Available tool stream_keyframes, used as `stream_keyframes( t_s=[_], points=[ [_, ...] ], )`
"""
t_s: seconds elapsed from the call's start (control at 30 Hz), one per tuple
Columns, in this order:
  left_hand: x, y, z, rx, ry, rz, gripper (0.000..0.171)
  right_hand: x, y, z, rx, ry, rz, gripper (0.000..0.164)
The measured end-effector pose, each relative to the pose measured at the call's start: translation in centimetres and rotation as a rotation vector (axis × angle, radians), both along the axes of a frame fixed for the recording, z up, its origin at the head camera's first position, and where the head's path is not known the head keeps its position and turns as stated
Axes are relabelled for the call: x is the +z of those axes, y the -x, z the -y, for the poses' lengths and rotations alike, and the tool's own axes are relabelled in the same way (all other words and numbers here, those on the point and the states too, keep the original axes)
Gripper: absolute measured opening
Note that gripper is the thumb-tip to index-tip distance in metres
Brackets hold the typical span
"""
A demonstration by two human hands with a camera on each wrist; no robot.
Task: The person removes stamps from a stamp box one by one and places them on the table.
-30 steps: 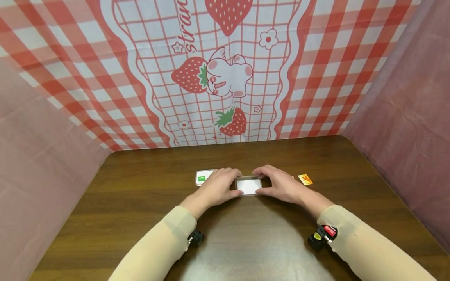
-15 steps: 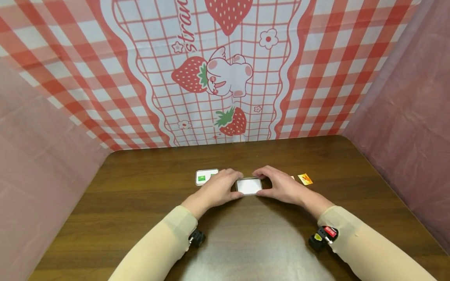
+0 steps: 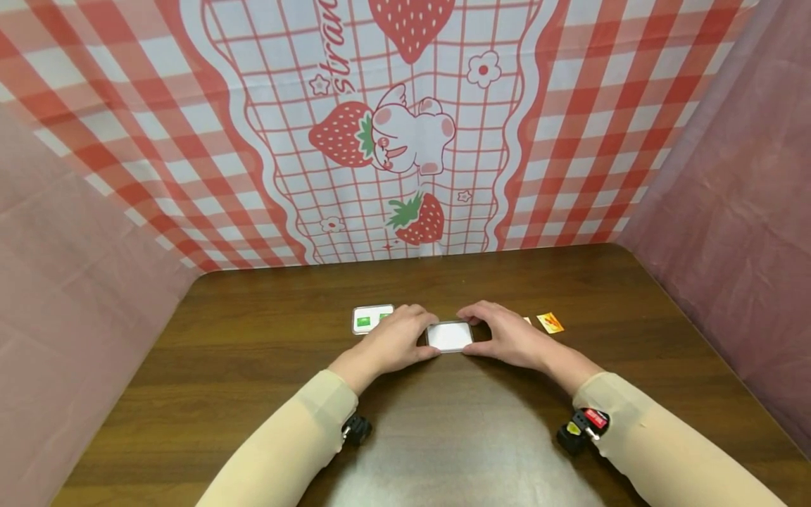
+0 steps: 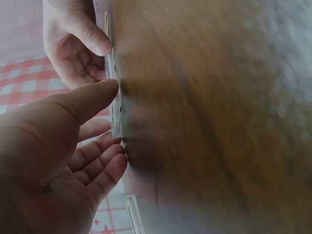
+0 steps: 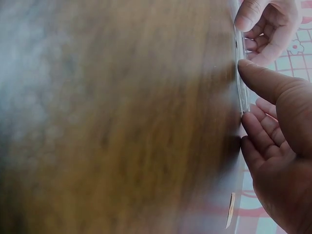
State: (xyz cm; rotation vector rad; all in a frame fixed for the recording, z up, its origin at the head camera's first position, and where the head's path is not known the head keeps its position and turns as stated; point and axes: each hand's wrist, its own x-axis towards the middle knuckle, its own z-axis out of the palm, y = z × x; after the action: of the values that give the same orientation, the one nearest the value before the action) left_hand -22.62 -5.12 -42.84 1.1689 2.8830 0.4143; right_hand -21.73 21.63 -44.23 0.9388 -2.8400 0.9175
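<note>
Editor: Why the 2-handed hold?

Photographer: The left hand (image 3: 395, 338) and right hand (image 3: 503, 336) pinch opposite ends of a clear case (image 3: 450, 336) on the table (image 3: 285, 317), thumbs at the near edge, fingers at the far side, probably to keep it square and steady.

Editor: And the count?

Photographer: 2 cases; the second case (image 3: 374, 311), perhaps set aside for room, lies beyond the left hand, showing 2 green squares (image 3: 363, 321). 1 orange card (image 3: 550, 323) lies past the right hand, near 1 mostly hidden scrap (image 3: 527, 320).
</note>
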Motion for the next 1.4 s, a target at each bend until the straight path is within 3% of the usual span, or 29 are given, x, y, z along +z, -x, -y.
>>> stream_keyframes(
  t_s=[0.7, 0.73, 0.83, 0.93, 0.97, 1.2, 1.4],
  points=[
    [0.3, 0.0, 0.0, 0.006, -0.007, 0.039, 0.050, 0.0, 0.1, 0.1, 0.014, -0.044, 0.003, 0.044],
    [-0.5, 0.5, 0.2, -0.004, -0.016, 0.029, 0.052, 0.0, 0.1, 0.1, 0.014, -0.046, 0.005, 0.044],
    [-0.4, 0.5, 0.2, -0.010, -0.018, 0.028, 0.051, 0.2, 0.2, 0.1, 0.010, -0.055, 0.007, 0.044],
    [-0.3, 0.7, 0.0, -0.001, -0.004, 0.017, 0.051, 0.3, 0.3, 0.2, 0.007, -0.067, 0.006, 0.045],
    [0.5, 0.3, -0.2, 0.009, 0.010, 0.023, 0.049, 0.4, 0.4, 0.2, 0.006, -0.071, 0.003, 0.044],
    [0.5, 1.2, -1.0, 0.059, 0.056, 0.016, 0.051, 0.9, 1.1, 0.4, 0.002, -0.093, -0.020, 0.043],
    [0.2, 2.0, -1.6, 0.108, 0.009, 0.050, 0.053, 0.8, 2.3, 0.0, -0.010, -0.085, -0.019, 0.044]
  ],
)
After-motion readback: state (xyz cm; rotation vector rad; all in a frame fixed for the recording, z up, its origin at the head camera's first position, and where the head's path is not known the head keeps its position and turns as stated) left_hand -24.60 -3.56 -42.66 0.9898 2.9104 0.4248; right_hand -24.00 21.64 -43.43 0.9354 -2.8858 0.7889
